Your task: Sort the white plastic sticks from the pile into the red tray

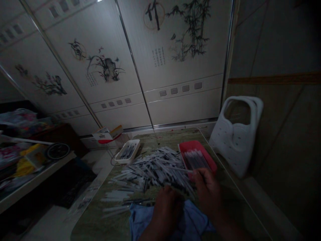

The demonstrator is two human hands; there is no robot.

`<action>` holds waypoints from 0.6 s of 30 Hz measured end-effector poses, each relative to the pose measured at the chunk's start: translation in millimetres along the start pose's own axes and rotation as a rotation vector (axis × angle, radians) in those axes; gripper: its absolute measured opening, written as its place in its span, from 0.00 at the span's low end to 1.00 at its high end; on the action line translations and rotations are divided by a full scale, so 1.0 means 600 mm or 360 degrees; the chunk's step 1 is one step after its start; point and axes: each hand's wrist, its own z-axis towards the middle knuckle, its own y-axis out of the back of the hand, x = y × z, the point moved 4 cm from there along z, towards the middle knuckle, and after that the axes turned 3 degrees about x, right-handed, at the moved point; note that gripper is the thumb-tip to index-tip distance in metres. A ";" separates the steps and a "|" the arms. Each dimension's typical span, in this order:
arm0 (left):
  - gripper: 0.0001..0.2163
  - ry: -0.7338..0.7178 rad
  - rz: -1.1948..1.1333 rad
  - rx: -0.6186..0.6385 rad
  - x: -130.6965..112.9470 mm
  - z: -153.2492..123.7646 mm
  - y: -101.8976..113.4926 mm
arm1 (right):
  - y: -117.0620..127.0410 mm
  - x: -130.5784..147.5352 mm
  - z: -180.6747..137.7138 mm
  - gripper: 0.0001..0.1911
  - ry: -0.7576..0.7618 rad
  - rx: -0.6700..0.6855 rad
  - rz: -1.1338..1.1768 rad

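My right hand (207,185) is at the near corner of a red plastic box (213,164), its thumb and fingers pinching one end of a slim whitish stick (182,169). That stick points left over a big heap of thin white and dark pen-like sticks (152,167). Inside the red box lies a bundle of pale, clear-looking sticks (196,160). My left hand (167,202) is closed over a blue cloth (141,216) at the near edge of the heap. Whatever its curled fingers hold is hidden. Dim light blurs the sticks' details.
A white tray (136,147) of dark thin sticks stands at the table's far left. The green table (92,214) has more sticks on its left side. A folded white plastic stool (237,137) leans against the right wall. A cluttered shelf (37,174) stands left.
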 end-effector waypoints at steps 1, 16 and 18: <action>0.09 0.0005 -0.0017 -0.0009 0.001 0.000 -0.001 | 0.000 0.001 0.000 0.21 0.0003 0.0008 -0.0002; 0.07 0.0139 0.0093 -0.0176 0.033 -0.006 0.018 | -0.002 0.007 -0.006 0.21 -0.0051 0.0010 -0.0023; 0.07 0.0136 0.0089 -0.0189 0.037 -0.011 0.022 | -0.005 0.009 -0.008 0.20 -0.0055 0.0040 -0.0038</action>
